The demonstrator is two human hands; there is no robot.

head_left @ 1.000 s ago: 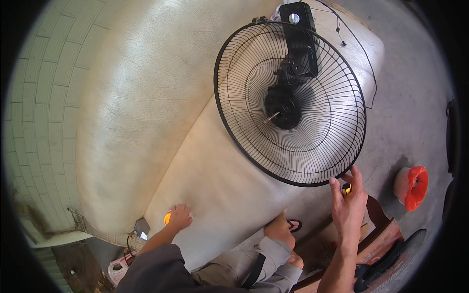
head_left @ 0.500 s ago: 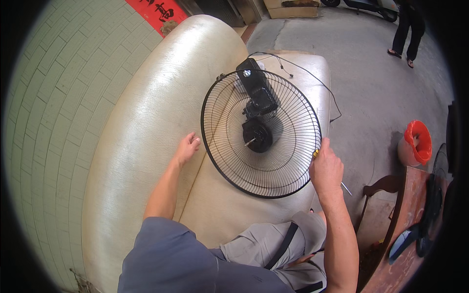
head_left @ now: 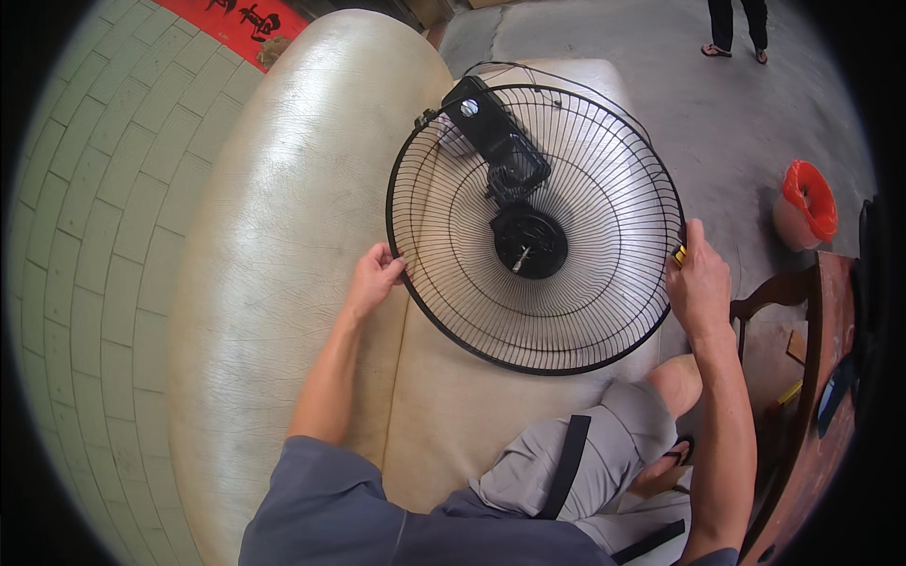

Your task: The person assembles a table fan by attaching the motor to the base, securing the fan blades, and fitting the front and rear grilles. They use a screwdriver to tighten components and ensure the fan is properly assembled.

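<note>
A round black wire fan guard (head_left: 618, 222) lies on the pale sofa seat, its open side toward me. Through it show the dark motor hub (head_left: 552, 241) with a thin metal shaft and the black fan stem and base (head_left: 491, 127). At the guard's left rim, my left hand (head_left: 375, 278) pinches the edge between thumb and fingers. On the opposite rim my right hand (head_left: 700, 288) is closed. The yellow end of a screwdriver (head_left: 679, 255) pokes out of that fist; the rest of the tool is hidden by the hand.
The cream sofa's rounded backrest (head_left: 274, 217) runs along the left, beside a green brick-pattern wall (head_left: 104, 226). A carved wooden table (head_left: 830, 330) stands at right, with a red-lined bin (head_left: 802, 208) behind it. A person's legs (head_left: 736, 24) are at the far right.
My left hand has come onto the guard's left rim, where before it was apart. The guard looks larger and farther right, and my right hand stays at its right rim.
</note>
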